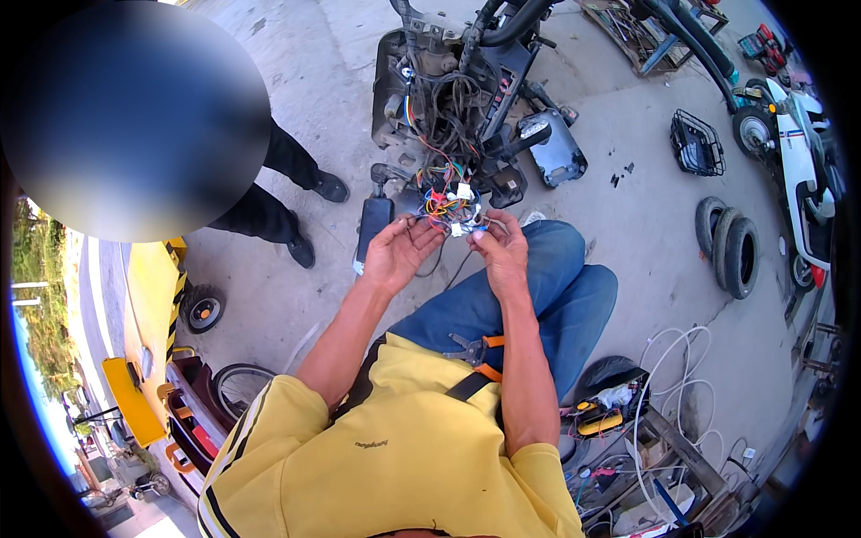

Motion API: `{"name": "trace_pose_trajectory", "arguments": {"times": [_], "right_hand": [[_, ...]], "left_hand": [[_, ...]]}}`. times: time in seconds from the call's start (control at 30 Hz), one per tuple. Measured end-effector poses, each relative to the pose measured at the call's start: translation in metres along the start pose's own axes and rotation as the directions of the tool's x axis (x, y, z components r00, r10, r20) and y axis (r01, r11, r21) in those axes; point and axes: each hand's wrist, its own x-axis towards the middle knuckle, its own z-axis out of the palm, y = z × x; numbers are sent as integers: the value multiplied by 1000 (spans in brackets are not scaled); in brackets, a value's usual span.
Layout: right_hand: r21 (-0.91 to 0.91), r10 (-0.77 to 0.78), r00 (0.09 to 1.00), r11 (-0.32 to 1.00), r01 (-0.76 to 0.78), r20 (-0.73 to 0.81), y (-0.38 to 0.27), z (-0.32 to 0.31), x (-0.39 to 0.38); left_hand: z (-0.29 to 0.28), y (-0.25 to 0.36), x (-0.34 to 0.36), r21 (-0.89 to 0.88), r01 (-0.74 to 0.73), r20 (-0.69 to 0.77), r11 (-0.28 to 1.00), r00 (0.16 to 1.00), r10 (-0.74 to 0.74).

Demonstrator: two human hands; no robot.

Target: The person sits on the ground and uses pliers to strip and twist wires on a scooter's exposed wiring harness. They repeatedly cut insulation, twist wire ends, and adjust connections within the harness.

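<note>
A person in a yellow shirt and blue jeans looks down at both hands, raised to a tangle of coloured wires (pixel 448 208) hanging from a stripped scooter front (pixel 453 99) at 12 o'clock. The left hand (pixel 397 251) is half open, palm up, fingers curled loosely around a few strands at the bundle's 7 o'clock side. The right hand (pixel 502 248) is narrowed to a pinch, thumb and fingertips closed on a small white connector (pixel 465 226) at the bundle's 5 o'clock edge. The wires sit just above and between the two hands, touching both.

Pliers (pixel 473 348) with orange handles rest on the lap at 6 o'clock of the hands. Two tyres (pixel 731 249) lie on the concrete at 3 o'clock, with a wire basket (pixel 697 143) at 2 o'clock. A crate of tools and white cable (pixel 668 408) sits at 4 o'clock. Another person's black shoes (pixel 314 220) stand at 9 o'clock.
</note>
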Motion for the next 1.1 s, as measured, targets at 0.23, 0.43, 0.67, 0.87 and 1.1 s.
{"name": "trace_pose_trajectory", "arguments": {"times": [0.23,0.43,0.67,0.87,1.1], "right_hand": [[20,27,1000,999,-26,-11,-7,2,0],[96,-9,1000,995,9,3,-5,6,2],[122,-1,1000,992,0,12,-10,6,2],[-6,-21,999,1000,21,-27,-12,10,1],[-221,-101,994,971,91,-35,-4,8,0]], "left_hand": [[2,-2,-1,-40,2,53,999,999,0],[9,0,-5,-29,-6,70,1000,997,8],[20,4,-12,212,-63,64,975,997,50],[10,-5,-19,635,-144,-5,759,982,191],[32,-6,-22,962,-271,211,40,824,525]]}}
